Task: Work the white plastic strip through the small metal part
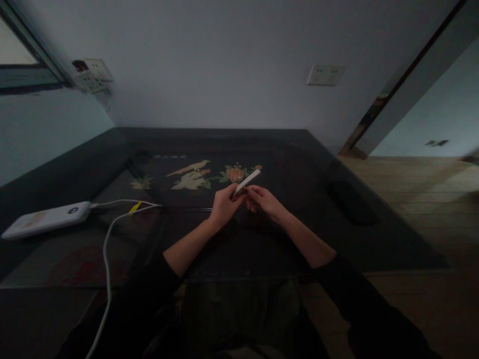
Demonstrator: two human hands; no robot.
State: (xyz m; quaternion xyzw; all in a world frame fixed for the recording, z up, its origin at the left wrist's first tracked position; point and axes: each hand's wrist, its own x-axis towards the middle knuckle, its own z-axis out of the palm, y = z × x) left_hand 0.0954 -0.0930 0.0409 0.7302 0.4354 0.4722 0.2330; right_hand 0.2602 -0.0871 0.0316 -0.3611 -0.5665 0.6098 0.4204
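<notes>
My left hand (224,203) is closed around a slim white stick-shaped object (247,181), whose upper end points up and to the right. The exact kind of this object does not show. Right beside it, my right hand (262,200) has its fingers bent together in a pinch. Something small and dark (243,191) sits between the two hands, too dim to name. Both hands are over the dark tabletop (239,244), just in front of its flower and bird picture (194,177).
A white power bank (48,220) lies at the left, with a white cable (108,269) bearing a yellow tag (135,208). A flat black object (352,202) rests on the right. Wall sockets (325,75) are set above the table's far edge.
</notes>
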